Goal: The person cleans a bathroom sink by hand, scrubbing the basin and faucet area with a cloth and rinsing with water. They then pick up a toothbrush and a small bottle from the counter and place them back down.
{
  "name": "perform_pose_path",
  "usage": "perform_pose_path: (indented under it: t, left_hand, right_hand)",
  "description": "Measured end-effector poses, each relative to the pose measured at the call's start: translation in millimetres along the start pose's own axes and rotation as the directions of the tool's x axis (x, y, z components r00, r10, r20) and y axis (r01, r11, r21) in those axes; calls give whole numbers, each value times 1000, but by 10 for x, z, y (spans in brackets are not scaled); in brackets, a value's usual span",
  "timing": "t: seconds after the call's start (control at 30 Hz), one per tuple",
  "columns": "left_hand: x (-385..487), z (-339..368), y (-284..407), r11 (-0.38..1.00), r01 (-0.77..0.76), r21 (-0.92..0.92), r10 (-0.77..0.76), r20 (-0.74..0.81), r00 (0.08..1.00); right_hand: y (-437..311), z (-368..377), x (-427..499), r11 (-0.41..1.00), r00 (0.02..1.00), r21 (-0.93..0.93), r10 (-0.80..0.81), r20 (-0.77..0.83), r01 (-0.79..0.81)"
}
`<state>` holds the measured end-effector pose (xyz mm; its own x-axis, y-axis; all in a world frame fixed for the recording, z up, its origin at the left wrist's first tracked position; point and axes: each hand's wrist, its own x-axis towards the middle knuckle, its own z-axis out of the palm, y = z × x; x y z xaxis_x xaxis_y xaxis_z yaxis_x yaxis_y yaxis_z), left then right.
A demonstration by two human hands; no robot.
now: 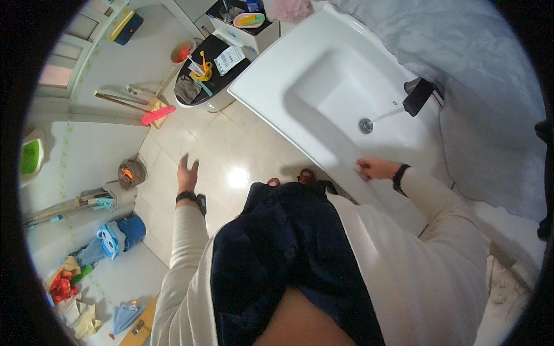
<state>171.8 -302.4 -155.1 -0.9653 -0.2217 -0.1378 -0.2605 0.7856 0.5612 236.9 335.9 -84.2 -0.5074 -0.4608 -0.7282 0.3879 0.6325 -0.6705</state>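
My left hand (188, 175) hangs over the tiled floor with fingers apart and nothing in it, a dark band at the wrist. At the near rim of a white washbasin (268, 101) is my right hand (376, 168), blurred, its fingers bent; whether it holds something small cannot be told. A thin stream of water runs from the black-handled faucet (417, 97) toward the metal drain (366, 126). A grey plastic sheet (480, 129) hangs beside the basin.
A black-topped stand (212, 47) bears a yellow cup (203, 72) with toothbrushes, a grey cloth (187, 89) and a white packet (229, 59). Along the wall are a pink-headed broom (158, 115), a waste bin (131, 174), mops (78, 206) and a blue bucket (132, 232). Cloths hang at lower left.
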Motion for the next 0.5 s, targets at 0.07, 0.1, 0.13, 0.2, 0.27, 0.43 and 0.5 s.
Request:
perform_pose_path:
  t: [0.07, 0.1, 0.13, 0.2, 0.27, 0.43, 0.5]
  left_hand:
    - [249, -21, 783, 956, -292, -16, 291, -56, 955]
    - [352, -7, 1208, 909, -416, -20, 414, -45, 909]
    - [387, 23, 1608, 850, -525, 35, 526, -54, 849]
    - [425, 69, 2308, 744, -666, 50, 665, 44, 746]
    - [367, 177, 2828, 669, -728, 150, 718, 122, 685]
    - [291, 466, 3356, 565, -752, 339, 605, 449, 657]
    - [312, 539, 3375, 549, -749, 369, 585, 470, 661]
  right_hand:
    - [-293, -51, 392, 963, 956, -6, -269, -118, 271]
    - [-475, -80, 605, 928, 905, -119, -370, -210, 352]
    - [-669, -103, 822, 865, 824, -161, -501, -265, 474]
    - [-1056, -169, 1226, 841, 760, -310, -536, -367, 444]
    - [-1357, -233, 1550, 770, 653, -390, -636, -412, 504]
    - [-1553, -305, 1938, 749, 338, -478, -645, -686, 459]
    - [-1498, -396, 1999, 804, 244, -444, -559, -793, 396]
